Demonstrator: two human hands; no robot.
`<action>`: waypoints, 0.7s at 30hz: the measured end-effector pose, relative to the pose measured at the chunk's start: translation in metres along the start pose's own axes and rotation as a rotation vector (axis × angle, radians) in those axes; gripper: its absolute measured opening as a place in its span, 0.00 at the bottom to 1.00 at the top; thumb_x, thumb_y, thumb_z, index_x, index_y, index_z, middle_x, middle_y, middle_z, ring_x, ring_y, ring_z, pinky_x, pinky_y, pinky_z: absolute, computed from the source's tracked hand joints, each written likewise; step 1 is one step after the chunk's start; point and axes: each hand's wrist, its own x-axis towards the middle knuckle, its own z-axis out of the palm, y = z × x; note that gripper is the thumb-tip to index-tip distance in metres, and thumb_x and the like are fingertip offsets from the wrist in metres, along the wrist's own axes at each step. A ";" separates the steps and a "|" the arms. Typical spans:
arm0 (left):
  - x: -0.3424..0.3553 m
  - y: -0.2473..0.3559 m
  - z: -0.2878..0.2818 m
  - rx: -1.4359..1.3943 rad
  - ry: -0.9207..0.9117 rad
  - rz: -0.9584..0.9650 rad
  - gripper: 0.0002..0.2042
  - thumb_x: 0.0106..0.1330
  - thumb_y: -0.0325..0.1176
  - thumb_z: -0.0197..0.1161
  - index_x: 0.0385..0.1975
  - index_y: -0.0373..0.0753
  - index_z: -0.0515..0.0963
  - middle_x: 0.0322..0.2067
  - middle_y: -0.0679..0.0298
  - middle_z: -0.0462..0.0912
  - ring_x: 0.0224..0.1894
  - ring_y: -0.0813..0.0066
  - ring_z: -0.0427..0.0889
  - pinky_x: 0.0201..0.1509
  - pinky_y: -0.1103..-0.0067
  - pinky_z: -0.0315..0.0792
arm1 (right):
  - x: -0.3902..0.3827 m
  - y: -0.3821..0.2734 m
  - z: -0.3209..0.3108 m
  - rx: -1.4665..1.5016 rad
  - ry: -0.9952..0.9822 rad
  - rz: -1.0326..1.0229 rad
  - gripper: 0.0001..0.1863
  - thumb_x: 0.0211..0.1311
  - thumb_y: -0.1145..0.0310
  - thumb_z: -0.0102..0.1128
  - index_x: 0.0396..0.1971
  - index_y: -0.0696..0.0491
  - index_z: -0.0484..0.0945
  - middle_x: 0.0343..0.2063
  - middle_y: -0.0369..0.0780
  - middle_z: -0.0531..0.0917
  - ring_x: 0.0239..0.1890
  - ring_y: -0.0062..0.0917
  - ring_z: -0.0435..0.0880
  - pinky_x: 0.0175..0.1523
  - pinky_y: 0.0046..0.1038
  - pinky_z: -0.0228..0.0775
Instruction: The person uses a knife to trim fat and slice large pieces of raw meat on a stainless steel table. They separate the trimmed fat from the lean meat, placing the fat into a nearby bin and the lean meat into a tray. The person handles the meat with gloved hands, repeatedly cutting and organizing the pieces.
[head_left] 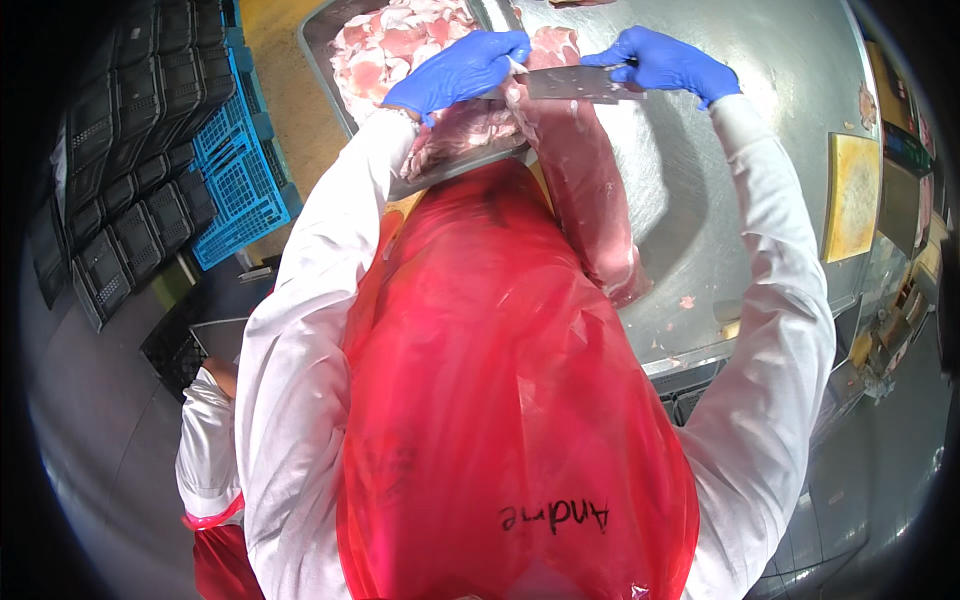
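My left hand (458, 74), in a blue glove, pinches a pale strip of fat (517, 67) at the upper end of a long pink meat loin (588, 200). My right hand (668, 66), gloved alike, is closed round the handle of a wide-bladed knife (565, 84). The blade lies level across the loin, its tip close to my left fingers. The loin runs over the steel table (740, 120) toward my apron. Under my left wrist stands a metal tray (490, 158) heaped with pale pink meat pieces (385, 45).
Black crates (120, 110) and a blue crate (235, 160) are stacked at the left. A yellowish board (853, 197) lies on the table's right side. Small meat scraps (686, 302) dot the steel. Another person's white sleeve (207, 440) shows at lower left.
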 end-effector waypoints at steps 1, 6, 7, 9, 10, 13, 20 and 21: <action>0.006 0.005 0.001 -0.007 0.018 0.009 0.08 0.65 0.33 0.51 0.36 0.35 0.68 0.27 0.56 0.71 0.31 0.64 0.68 0.42 0.70 0.69 | 0.011 0.006 0.015 -0.011 0.086 -0.047 0.27 0.58 0.74 0.57 0.59 0.39 0.79 0.30 0.46 0.84 0.29 0.30 0.80 0.39 0.34 0.74; 0.011 0.022 -0.009 -0.015 0.054 0.025 0.07 0.63 0.30 0.52 0.34 0.34 0.68 0.27 0.55 0.71 0.31 0.61 0.71 0.42 0.68 0.70 | 0.023 -0.003 0.048 0.005 0.136 -0.030 0.21 0.61 0.66 0.56 0.54 0.44 0.82 0.30 0.42 0.85 0.30 0.29 0.82 0.37 0.32 0.75; 0.005 0.025 -0.011 -0.044 0.105 0.028 0.05 0.61 0.28 0.52 0.32 0.34 0.67 0.25 0.53 0.71 0.29 0.58 0.72 0.40 0.67 0.70 | 0.010 -0.005 0.042 0.012 0.134 -0.089 0.21 0.60 0.66 0.56 0.54 0.44 0.83 0.28 0.42 0.85 0.29 0.29 0.82 0.37 0.32 0.75; -0.004 0.019 -0.008 -0.016 0.236 0.156 0.06 0.64 0.31 0.54 0.32 0.34 0.69 0.24 0.55 0.72 0.27 0.60 0.72 0.37 0.69 0.70 | -0.019 -0.003 0.036 0.048 0.080 -0.046 0.20 0.57 0.72 0.57 0.51 0.43 0.85 0.18 0.42 0.82 0.22 0.29 0.77 0.36 0.33 0.74; -0.003 0.020 -0.004 -0.011 0.304 0.253 0.07 0.68 0.32 0.53 0.33 0.34 0.71 0.23 0.56 0.73 0.26 0.62 0.73 0.35 0.70 0.71 | -0.023 0.004 0.041 0.086 0.088 -0.058 0.21 0.57 0.72 0.58 0.50 0.43 0.85 0.20 0.42 0.82 0.22 0.30 0.76 0.36 0.35 0.74; 0.006 0.066 -0.015 0.054 0.122 0.142 0.06 0.63 0.27 0.50 0.33 0.32 0.71 0.24 0.48 0.74 0.29 0.53 0.75 0.39 0.65 0.70 | -0.003 0.001 0.071 0.017 0.199 -0.032 0.21 0.56 0.73 0.57 0.50 0.43 0.85 0.22 0.42 0.82 0.24 0.34 0.76 0.37 0.36 0.74; -0.004 0.068 -0.028 -0.062 0.209 0.113 0.08 0.68 0.28 0.48 0.27 0.32 0.70 0.19 0.55 0.67 0.24 0.69 0.66 0.30 0.69 0.66 | -0.048 -0.024 0.092 -0.020 0.145 0.080 0.26 0.53 0.76 0.60 0.52 0.38 0.83 0.25 0.47 0.81 0.21 0.34 0.73 0.36 0.34 0.71; -0.009 0.072 -0.029 -0.105 0.249 0.086 0.08 0.67 0.28 0.48 0.27 0.33 0.70 0.18 0.56 0.66 0.23 0.70 0.65 0.29 0.69 0.65 | -0.063 -0.034 0.096 0.080 0.094 0.145 0.28 0.54 0.76 0.60 0.55 0.35 0.81 0.25 0.47 0.81 0.21 0.34 0.73 0.36 0.34 0.71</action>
